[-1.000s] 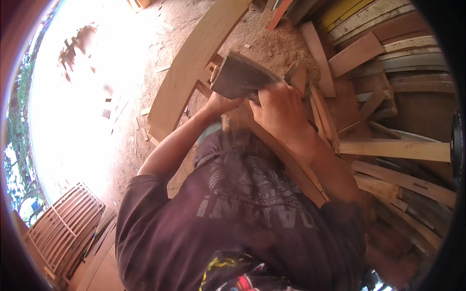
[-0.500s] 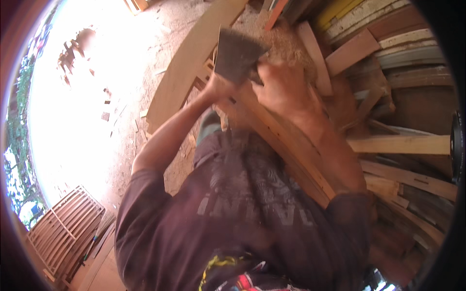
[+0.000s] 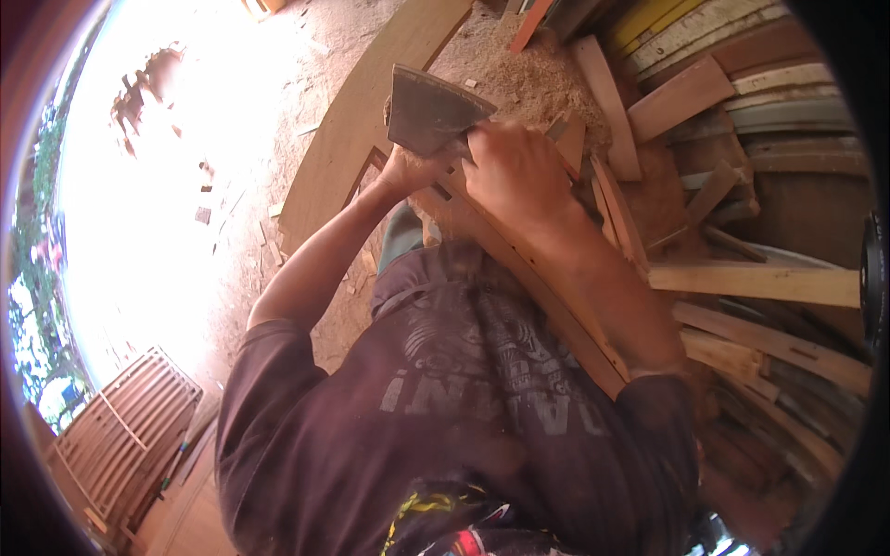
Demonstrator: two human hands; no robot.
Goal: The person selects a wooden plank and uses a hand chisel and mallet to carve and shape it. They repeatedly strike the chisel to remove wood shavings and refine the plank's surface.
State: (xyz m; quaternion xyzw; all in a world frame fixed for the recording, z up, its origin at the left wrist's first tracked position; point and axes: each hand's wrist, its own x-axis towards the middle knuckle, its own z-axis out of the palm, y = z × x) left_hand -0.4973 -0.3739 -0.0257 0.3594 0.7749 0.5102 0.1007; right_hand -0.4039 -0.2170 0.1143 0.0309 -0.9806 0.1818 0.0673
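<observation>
Both hands are closed around one tool, a broad, wedge-shaped grey metal blade (image 3: 431, 109) like an axe or adze head, raised at about 12 o'clock from the person's chest. The left hand (image 3: 413, 169) grips just under the blade's lower left corner, fingers wrapped tight. The right hand (image 3: 514, 171) sits just beside it at 3 o'clock, also clenched, its knuckles up against the blade's lower right edge. The handle itself is hidden inside the two fists, so its shape cannot be told.

Under the hands runs a long, curved, pale brown wooden plank (image 3: 533, 278), slanting from the fists down toward 5 o'clock along the right forearm. Whether the blade touches it cannot be told; the blade appears to be above it.

At 11 o'clock from the blade lies a wide, flat, light-brown wooden board (image 3: 357, 120), angled across the reddish dirt floor (image 3: 278, 278). At 2 o'clock a heap of pale sawdust (image 3: 538, 79) rests against a stack of mixed timber offcuts (image 3: 732, 111). At 4 o'clock from the hands a pale squared wooden beam (image 3: 756, 283) lies nearly level over more loose planks. Far down at 8 o'clock stands a slatted wooden crate (image 3: 120, 435), well apart from the work. The person wears a dark, dusty T-shirt (image 3: 445, 417).
</observation>
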